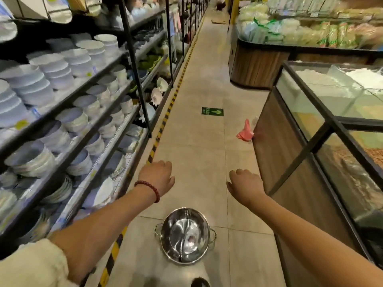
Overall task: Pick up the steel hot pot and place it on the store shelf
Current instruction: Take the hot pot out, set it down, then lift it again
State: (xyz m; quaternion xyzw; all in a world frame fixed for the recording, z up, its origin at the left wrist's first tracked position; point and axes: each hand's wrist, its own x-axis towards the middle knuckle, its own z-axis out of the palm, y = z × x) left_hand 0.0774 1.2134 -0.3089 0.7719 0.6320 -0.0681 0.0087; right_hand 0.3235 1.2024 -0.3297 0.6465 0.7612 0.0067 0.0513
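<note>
A round steel hot pot (185,236) with a divider and two side handles sits on the tiled aisle floor, low in the view between my arms. My left hand (158,176), with a red bead bracelet on the wrist, hovers ahead of the pot, back up, fingers curled downward and holding nothing. My right hand (245,184) hangs the same way to the right, empty. Both hands are apart from the pot. The store shelf (97,129) of black metal runs along the left, stacked with white bowls and plates.
Glass-topped bulk food bins (323,125) with wooden sides line the right. A pink plastic bag (245,131) lies on the floor by the bin corner. Yellow-black tape (163,123) edges the shelf base. A green arrow sign (212,111) marks the floor ahead.
</note>
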